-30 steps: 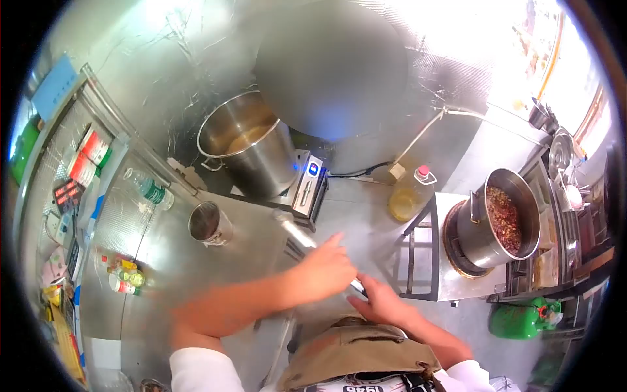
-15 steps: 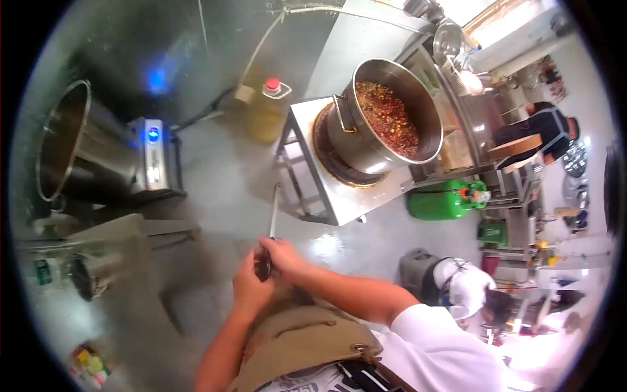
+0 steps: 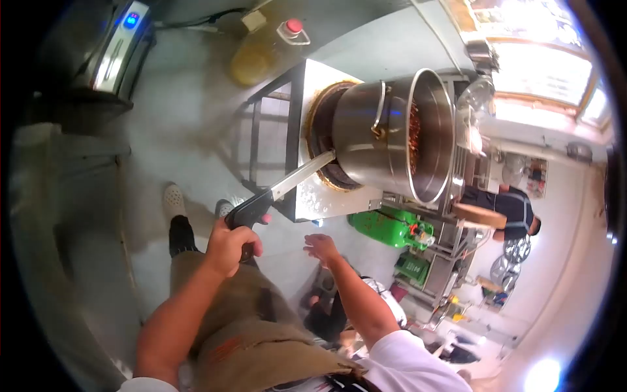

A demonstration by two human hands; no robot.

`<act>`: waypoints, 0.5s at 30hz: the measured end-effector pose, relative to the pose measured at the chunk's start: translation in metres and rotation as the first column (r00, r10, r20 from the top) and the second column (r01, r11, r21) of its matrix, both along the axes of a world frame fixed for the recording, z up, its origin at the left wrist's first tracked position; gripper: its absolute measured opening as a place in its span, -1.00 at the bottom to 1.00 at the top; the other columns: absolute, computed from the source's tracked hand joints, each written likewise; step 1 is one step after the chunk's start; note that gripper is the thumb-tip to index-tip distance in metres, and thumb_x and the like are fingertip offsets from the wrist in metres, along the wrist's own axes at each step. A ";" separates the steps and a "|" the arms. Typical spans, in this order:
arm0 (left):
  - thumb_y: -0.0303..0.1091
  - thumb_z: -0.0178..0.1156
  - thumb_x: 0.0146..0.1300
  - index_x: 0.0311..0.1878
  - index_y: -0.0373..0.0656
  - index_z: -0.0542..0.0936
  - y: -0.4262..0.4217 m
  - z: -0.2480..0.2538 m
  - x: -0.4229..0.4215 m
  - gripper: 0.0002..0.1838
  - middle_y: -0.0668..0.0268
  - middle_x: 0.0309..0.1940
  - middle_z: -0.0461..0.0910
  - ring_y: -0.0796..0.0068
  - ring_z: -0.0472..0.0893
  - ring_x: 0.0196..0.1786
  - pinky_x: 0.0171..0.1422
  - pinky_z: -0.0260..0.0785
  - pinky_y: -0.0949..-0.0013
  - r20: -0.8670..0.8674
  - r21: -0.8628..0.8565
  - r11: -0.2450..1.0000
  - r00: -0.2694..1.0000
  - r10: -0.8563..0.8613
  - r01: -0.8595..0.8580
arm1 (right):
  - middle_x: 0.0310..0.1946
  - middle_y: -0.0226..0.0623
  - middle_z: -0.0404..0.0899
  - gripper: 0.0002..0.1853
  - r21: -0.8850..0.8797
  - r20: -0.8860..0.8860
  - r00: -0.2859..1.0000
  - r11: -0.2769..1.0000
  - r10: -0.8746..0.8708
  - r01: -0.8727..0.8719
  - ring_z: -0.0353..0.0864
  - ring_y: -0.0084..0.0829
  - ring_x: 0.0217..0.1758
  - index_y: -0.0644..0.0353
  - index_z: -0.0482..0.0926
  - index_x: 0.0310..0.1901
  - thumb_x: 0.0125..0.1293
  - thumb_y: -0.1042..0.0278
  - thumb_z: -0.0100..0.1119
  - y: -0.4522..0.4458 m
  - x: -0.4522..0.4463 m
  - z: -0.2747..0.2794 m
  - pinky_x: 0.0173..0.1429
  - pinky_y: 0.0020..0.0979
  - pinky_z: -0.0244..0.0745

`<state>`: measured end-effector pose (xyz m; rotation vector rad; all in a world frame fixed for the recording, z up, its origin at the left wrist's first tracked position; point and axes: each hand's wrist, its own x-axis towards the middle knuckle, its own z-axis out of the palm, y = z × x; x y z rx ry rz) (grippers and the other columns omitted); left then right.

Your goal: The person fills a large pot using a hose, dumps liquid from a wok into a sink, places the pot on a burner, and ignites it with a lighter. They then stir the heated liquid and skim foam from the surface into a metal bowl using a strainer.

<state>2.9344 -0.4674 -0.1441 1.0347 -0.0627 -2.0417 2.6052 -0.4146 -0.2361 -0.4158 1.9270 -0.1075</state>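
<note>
My left hand (image 3: 230, 249) is closed around the black handle of a long tool with a straight metal shaft (image 3: 304, 175). Its exact kind is unclear. The shaft's far end reaches the lower side of a large steel pot (image 3: 369, 130); I cannot tell whether they touch. My right hand (image 3: 320, 248) is held out to the right of the tool, fingers apart and holding nothing. The pot sits on a round burner (image 3: 320, 124) in a metal stand (image 3: 304, 202). A red, chunky mix (image 3: 415, 140) shows inside the pot, mostly hidden by its wall.
An oil jug with a red cap (image 3: 255, 59) stands on the floor left of the stand. Farther left is a lit appliance (image 3: 121, 49). A green gas cylinder (image 3: 385, 227) lies beyond the stand on the right. One person (image 3: 513, 212) is in the background, another crouches (image 3: 333, 317) nearer.
Both hands were together on the tool; the right hand has let go and moved right. The left hand has raised the tool toward the pot. The view has shifted.
</note>
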 end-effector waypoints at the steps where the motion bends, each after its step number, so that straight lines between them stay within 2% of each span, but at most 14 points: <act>1: -0.61 0.00 -0.08 -0.09 -0.35 0.54 0.000 -0.007 -0.010 -0.61 0.19 -0.34 0.59 0.48 0.48 -0.61 -0.53 0.32 0.48 0.001 0.000 1.000 1.000 0.028 -0.028 | -0.36 -0.36 0.52 -0.64 -0.009 -0.024 0.999 1.000 0.024 -0.024 0.56 -0.50 -0.32 0.32 0.54 -0.16 0.17 0.16 0.21 -0.003 -0.011 -0.012 -0.39 -0.49 0.37; 3: -0.62 0.00 -0.08 -0.07 -0.36 0.53 -0.004 -0.014 -0.022 -0.60 0.19 -0.27 0.59 0.46 0.49 -0.60 -0.50 0.36 0.46 -0.006 0.013 0.998 0.998 0.062 -0.062 | -0.35 -0.38 0.52 -0.63 0.070 0.061 0.988 0.987 0.142 -0.146 0.56 -0.48 -0.29 0.29 0.54 -0.13 0.15 0.16 0.24 -0.014 -0.042 -0.047 -0.36 -0.46 0.39; 4: -0.61 -0.02 -0.06 -0.04 -0.38 0.51 -0.004 -0.023 -0.022 -0.58 0.16 -0.20 0.58 0.44 0.50 -0.58 -0.47 0.38 0.44 0.001 -0.019 1.000 1.000 -0.019 0.019 | -0.35 -0.39 0.51 -0.62 0.113 0.103 0.976 0.973 0.190 -0.202 0.56 -0.48 -0.28 0.27 0.54 -0.12 0.15 0.16 0.26 -0.014 -0.057 -0.062 -0.34 -0.45 0.39; 6: -0.60 -0.03 -0.05 0.00 -0.39 0.50 -0.003 -0.036 -0.037 -0.56 0.14 -0.16 0.58 0.42 0.52 -0.54 -0.43 0.39 0.42 0.006 -0.043 0.993 0.994 0.107 -0.107 | -0.24 -0.40 0.54 -0.65 0.111 0.132 0.959 0.958 0.251 -0.266 0.56 -0.47 -0.19 0.20 0.53 -0.09 0.17 0.17 0.24 -0.016 -0.059 -0.079 -0.18 -0.42 0.40; 7: -0.60 -0.03 -0.05 0.01 -0.39 0.49 -0.004 -0.038 -0.037 -0.54 0.13 -0.15 0.57 0.41 0.52 -0.53 -0.42 0.39 0.42 -0.042 0.026 0.994 0.993 0.111 -0.110 | -0.19 -0.40 0.55 -0.67 0.111 0.151 0.948 0.948 0.282 -0.299 0.56 -0.47 -0.15 0.16 0.53 -0.08 0.18 0.17 0.24 -0.017 -0.058 -0.081 -0.10 -0.40 0.40; 10: -0.61 -0.03 -0.04 0.03 -0.38 0.48 0.002 -0.048 -0.041 -0.53 0.13 -0.14 0.57 0.40 0.52 -0.54 -0.40 0.40 0.41 -0.119 0.086 0.982 0.977 0.176 -0.167 | -0.19 -0.39 0.55 -0.66 0.229 0.269 0.955 0.955 0.124 -0.189 0.57 -0.46 -0.13 0.16 0.53 -0.08 0.18 0.15 0.24 -0.022 -0.057 -0.076 -0.08 -0.37 0.42; 13: -0.60 -0.01 -0.02 0.04 -0.37 0.48 0.004 -0.058 -0.051 -0.54 0.14 -0.17 0.58 0.40 0.54 -0.51 -0.37 0.40 0.41 -0.147 0.095 0.988 0.980 0.136 -0.123 | -0.17 -0.37 0.56 -0.65 0.405 0.285 0.955 0.893 0.081 -0.196 0.58 -0.45 -0.11 0.17 0.53 -0.09 0.19 0.12 0.24 -0.026 -0.065 -0.066 -0.04 -0.35 0.42; 14: -0.60 -0.01 -0.01 0.04 -0.37 0.49 0.002 -0.062 -0.055 -0.55 0.14 -0.21 0.59 0.40 0.55 -0.50 -0.36 0.40 0.42 -0.160 0.092 0.990 0.980 0.119 -0.105 | -0.09 -0.37 0.54 -0.59 0.418 0.298 0.946 0.874 0.126 -0.249 0.54 -0.41 -0.02 0.12 0.48 0.03 0.22 0.08 0.16 -0.026 -0.074 -0.065 0.05 -0.28 0.39; 15: -0.60 0.00 0.00 0.03 -0.37 0.49 -0.003 -0.066 -0.060 -0.57 0.14 -0.25 0.60 0.41 0.56 -0.49 -0.35 0.41 0.43 -0.173 0.085 0.992 0.980 0.102 -0.088 | -0.08 -0.36 0.54 -0.59 0.385 0.281 0.953 0.896 0.115 -0.222 0.53 -0.41 -0.01 0.12 0.48 0.03 0.21 0.10 0.18 -0.026 -0.084 -0.065 0.05 -0.28 0.39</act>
